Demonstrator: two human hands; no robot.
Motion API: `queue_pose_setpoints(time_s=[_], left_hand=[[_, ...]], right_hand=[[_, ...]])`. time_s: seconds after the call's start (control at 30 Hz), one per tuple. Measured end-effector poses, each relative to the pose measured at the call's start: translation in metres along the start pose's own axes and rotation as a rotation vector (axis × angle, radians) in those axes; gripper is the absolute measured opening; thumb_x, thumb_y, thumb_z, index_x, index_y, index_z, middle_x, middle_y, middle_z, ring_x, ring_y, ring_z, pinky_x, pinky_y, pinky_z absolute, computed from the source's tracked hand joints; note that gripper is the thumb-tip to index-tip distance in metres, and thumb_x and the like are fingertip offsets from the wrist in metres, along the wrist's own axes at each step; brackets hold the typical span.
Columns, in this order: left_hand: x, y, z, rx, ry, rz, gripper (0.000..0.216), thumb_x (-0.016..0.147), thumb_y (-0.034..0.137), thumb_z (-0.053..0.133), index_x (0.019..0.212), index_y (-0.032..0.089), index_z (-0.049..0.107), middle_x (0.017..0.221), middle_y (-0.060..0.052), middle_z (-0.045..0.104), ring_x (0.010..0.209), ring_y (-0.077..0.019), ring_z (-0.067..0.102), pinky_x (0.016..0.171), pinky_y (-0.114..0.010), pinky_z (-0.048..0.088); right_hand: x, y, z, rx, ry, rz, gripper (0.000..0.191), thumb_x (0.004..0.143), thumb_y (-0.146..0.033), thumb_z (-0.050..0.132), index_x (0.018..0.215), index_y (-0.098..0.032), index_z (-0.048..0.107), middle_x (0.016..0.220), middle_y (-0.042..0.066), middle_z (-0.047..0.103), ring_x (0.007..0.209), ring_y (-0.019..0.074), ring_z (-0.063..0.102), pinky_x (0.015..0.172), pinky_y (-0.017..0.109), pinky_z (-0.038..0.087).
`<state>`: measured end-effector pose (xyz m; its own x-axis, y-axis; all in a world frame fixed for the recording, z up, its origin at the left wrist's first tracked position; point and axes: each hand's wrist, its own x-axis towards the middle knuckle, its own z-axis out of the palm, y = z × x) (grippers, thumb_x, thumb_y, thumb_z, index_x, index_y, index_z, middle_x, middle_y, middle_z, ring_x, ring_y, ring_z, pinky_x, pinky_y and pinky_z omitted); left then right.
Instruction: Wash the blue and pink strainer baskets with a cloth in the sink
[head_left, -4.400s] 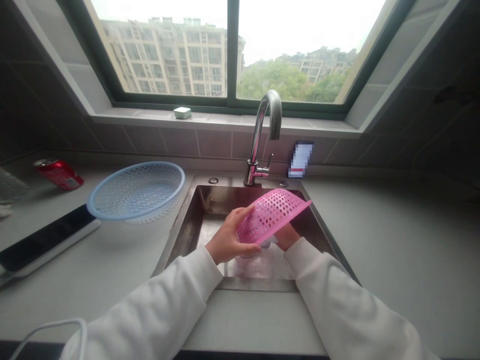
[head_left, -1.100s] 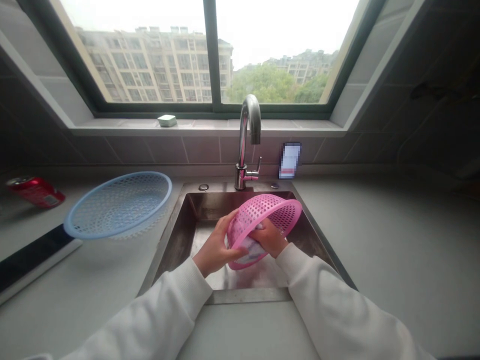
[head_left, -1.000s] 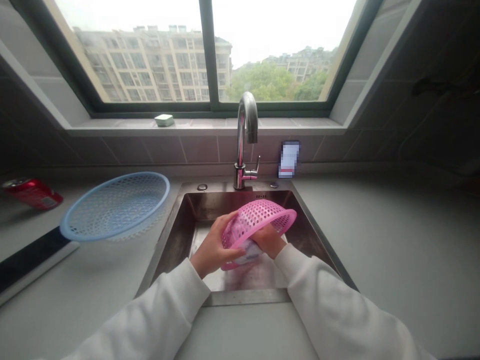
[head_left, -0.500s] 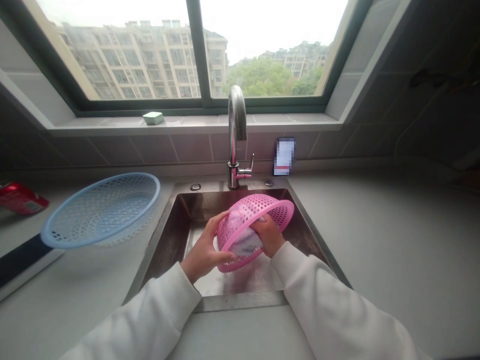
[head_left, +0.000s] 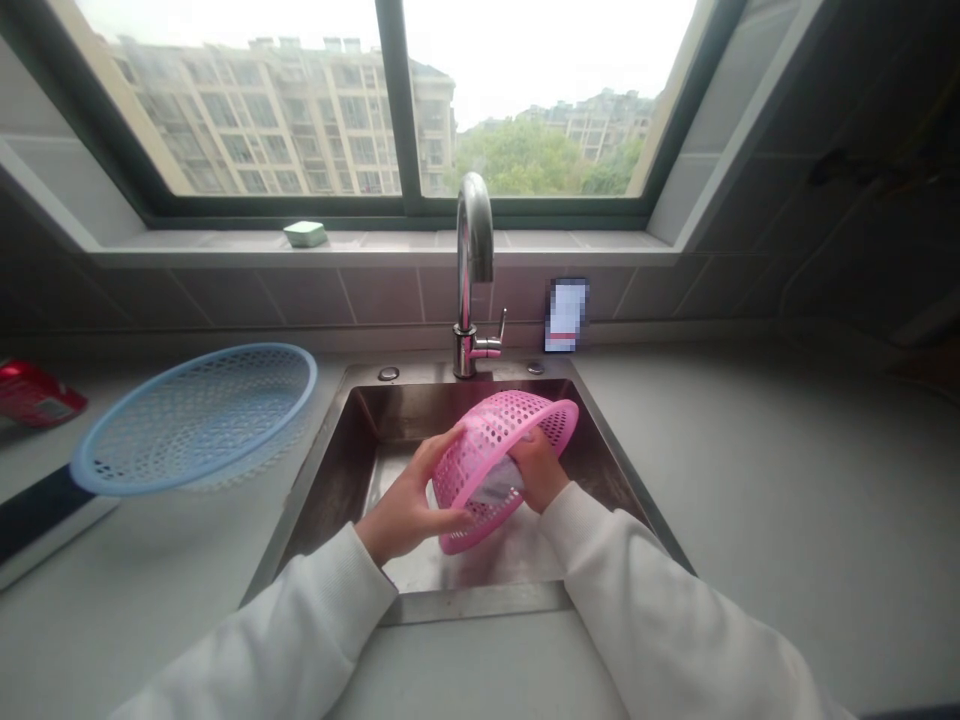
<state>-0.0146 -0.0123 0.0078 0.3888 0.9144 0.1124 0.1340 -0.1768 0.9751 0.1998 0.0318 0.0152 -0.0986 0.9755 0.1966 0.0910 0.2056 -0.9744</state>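
Tilted on its side over the sink [head_left: 300, 500] is a pink plastic colander [head_left: 510, 415], its open mouth facing me and to the right. My left hand [head_left: 409, 500] grips the colander's left side, fingers behind the wall and thumb across the lower rim. Inside the mouth, my right hand [head_left: 541, 470] is closed on a whitish-grey cloth [head_left: 499, 484], pressed against the inner wall. Its fingertips are partly hidden by the cloth and the rim.
Behind the sink rises a chrome faucet [head_left: 474, 240] with a side lever. A blue basket [head_left: 199, 420] rests on the left counter, over a dark flat object [head_left: 37, 510], near a red can [head_left: 37, 393]. A phone [head_left: 566, 315] leans on the back wall; a pale green box [head_left: 304, 234] sits on the sill.
The colander has tipped slightly further, its lower rim dropping a little. My right hand has shifted the cloth slightly within it, and less of the cloth shows.
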Motion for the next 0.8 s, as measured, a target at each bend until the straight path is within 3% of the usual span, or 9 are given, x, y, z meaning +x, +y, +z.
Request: queue_pose_setpoints(time_s=[0.1, 0.3, 0.43, 0.57, 0.73, 0.8], left_hand=[[0.000, 0.001, 0.000, -0.012, -0.015, 0.016, 0.101, 0.071, 0.050, 0.091, 0.158, 0.038, 0.041, 0.156, -0.011, 0.043, 0.138, -0.0408, 0.049, 0.117, -0.057, 0.043], [-0.001, 0.002, 0.000, -0.069, -0.042, -0.048, 0.099, 0.072, 0.053, 0.089, 0.157, 0.040, 0.041, 0.157, -0.011, 0.038, 0.139, -0.0423, 0.047, 0.106, -0.054, 0.053], [0.001, 0.000, 0.000, -0.048, -0.016, -0.020, 0.102, 0.068, 0.060, 0.090, 0.157, 0.039, 0.043, 0.158, -0.011, 0.040, 0.140, -0.0429, 0.046, 0.112, -0.057, 0.047], [0.002, -0.001, 0.002, -0.052, 0.002, 0.008, 0.105, 0.067, 0.062, 0.090, 0.157, 0.038, 0.042, 0.157, -0.012, 0.043, 0.138, -0.0426, 0.049, 0.114, -0.058, 0.045], [0.002, -0.001, 0.004, -0.107, -0.014, -0.022, 0.109, 0.065, 0.065, 0.089, 0.159, 0.037, 0.040, 0.161, -0.013, 0.038, 0.144, -0.0452, 0.044, 0.113, -0.058, 0.046], [0.002, 0.000, 0.004, -0.125, -0.008, -0.023, 0.118, 0.064, 0.069, 0.089, 0.162, 0.038, 0.032, 0.166, -0.013, 0.034, 0.148, -0.0461, 0.039, 0.117, -0.060, 0.041]], right_hand=[[0.000, -0.001, -0.008, -0.173, 0.012, -0.170, 0.023, 0.071, -0.023, 0.072, 0.093, -0.025, 0.080, 0.122, 0.008, 0.076, 0.125, 0.0336, 0.063, 0.119, 0.055, 0.041], [-0.004, -0.005, 0.010, -0.014, -0.148, 0.094, 0.026, 0.074, -0.026, 0.070, 0.099, -0.022, 0.075, 0.104, 0.007, 0.080, 0.105, 0.0303, 0.072, 0.108, 0.051, 0.052], [0.000, -0.008, 0.005, 0.056, 0.002, 0.086, 0.019, 0.075, -0.028, 0.067, 0.092, -0.021, 0.072, 0.102, 0.008, 0.079, 0.102, 0.0296, 0.072, 0.103, 0.050, 0.054], [0.001, -0.013, -0.001, 0.089, 0.105, 0.013, 0.018, 0.078, -0.024, 0.066, 0.094, -0.023, 0.075, 0.114, 0.009, 0.078, 0.115, 0.0294, 0.068, 0.111, 0.049, 0.049], [-0.004, -0.008, 0.011, 0.072, -0.120, 0.103, 0.021, 0.073, -0.028, 0.070, 0.093, -0.023, 0.076, 0.097, 0.005, 0.080, 0.097, 0.0285, 0.073, 0.098, 0.048, 0.056], [-0.004, -0.006, 0.010, 0.061, -0.100, 0.097, 0.021, 0.075, -0.030, 0.070, 0.093, -0.022, 0.076, 0.097, 0.005, 0.081, 0.095, 0.0277, 0.073, 0.097, 0.047, 0.057]])
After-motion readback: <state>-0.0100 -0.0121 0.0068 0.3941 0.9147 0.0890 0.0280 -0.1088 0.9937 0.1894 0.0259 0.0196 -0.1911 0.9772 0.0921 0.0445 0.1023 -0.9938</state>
